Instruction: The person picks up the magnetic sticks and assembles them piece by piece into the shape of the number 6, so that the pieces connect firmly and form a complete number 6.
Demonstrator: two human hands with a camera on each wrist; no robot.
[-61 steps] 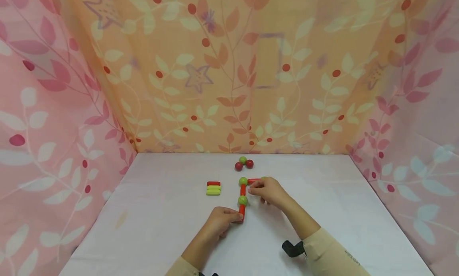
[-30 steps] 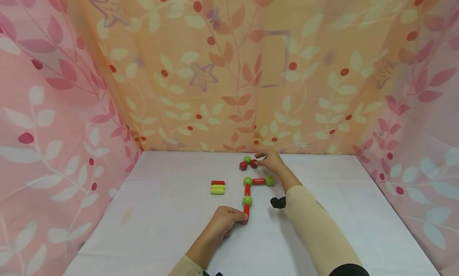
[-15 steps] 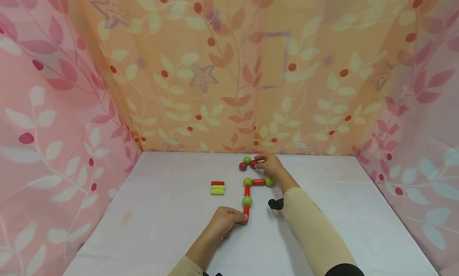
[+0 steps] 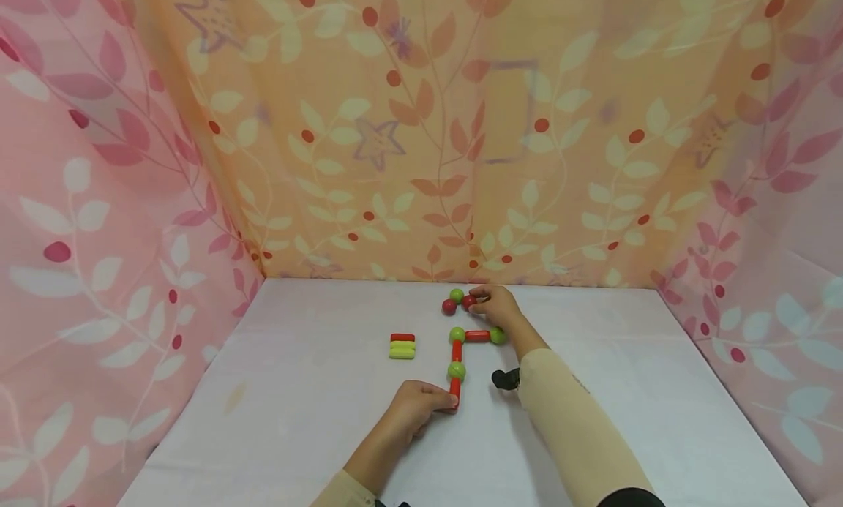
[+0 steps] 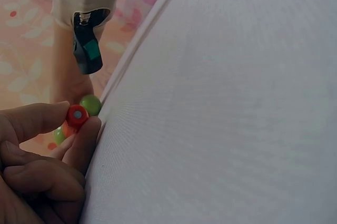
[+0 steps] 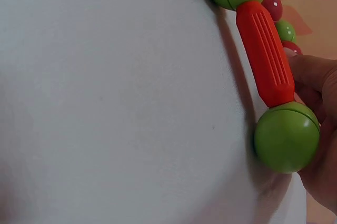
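Note:
My left hand (image 4: 416, 406) pinches the near end of a red building rod (image 4: 455, 391) between thumb and forefinger; a small grey disc shows in that rod's end in the left wrist view. The rod belongs to an L-shaped chain, with a green ball (image 4: 456, 372), a second red rod (image 4: 457, 351), a corner green ball (image 4: 457, 335), a third rod (image 6: 266, 52) and an end green ball (image 6: 287, 137). Farther back, my right hand (image 4: 498, 306) holds a dark red ball (image 4: 469, 302) between thumb and finger, partly hidden by them.
Beside that ball lie another red ball (image 4: 449, 307) and a loose green ball (image 4: 456, 295). Left of the chain, a red rod (image 4: 402, 337) lies alongside yellow-green rods (image 4: 402, 349). Patterned cloth (image 4: 375, 200) walls the back and sides of the white table (image 4: 296, 419).
My right hand has left the chain's end green ball, reached back to the red ball and brought its fingers in around it. The left hand keeps its pinch on the near rod.

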